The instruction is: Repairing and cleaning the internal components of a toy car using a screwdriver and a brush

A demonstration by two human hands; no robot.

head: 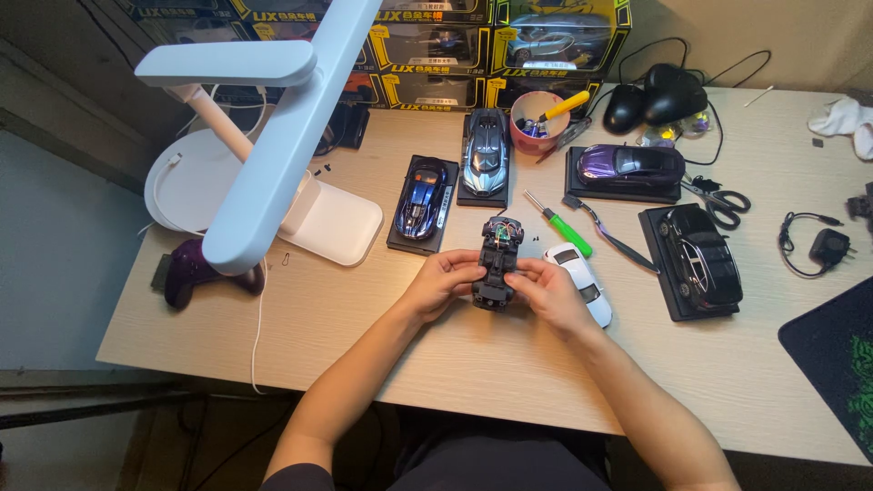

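1. The left hand (pixel 443 280) and the right hand (pixel 548 293) both grip a small black toy-car chassis (pixel 497 262), held just above the middle of the counter (pixel 473 364), a little toward its near edge. The left fingers pinch its left flank and the right fingers close on the rear right corner.

2. The chassis has no body shell, so its inner parts show: dark plastic framing, and what looks like a small greenish board with thin wires at the far end.

3. Judged from its look, it is light and stiff, probably plastic with some metal. The bare wiring and any small clips seem the fragile parts, so the far end is a poor place to press.

4. The safest hold appears to be along the two long side rails, or at the wheel arches, as the hands have it now. Smooth plastic may slip, so a two-sided pinch suits it better than a grip from above.

5. A white car body (pixel 582 283) lies on the counter just beside the right hand, partly under it.

6. A green-handled screwdriver (pixel 559 225) rests just beyond the chassis, toward the far edge. Tiny dark specks near it may be screws; they are too small to tell.

7. A blue model car (pixel 422 200) on a black base stands farther left.
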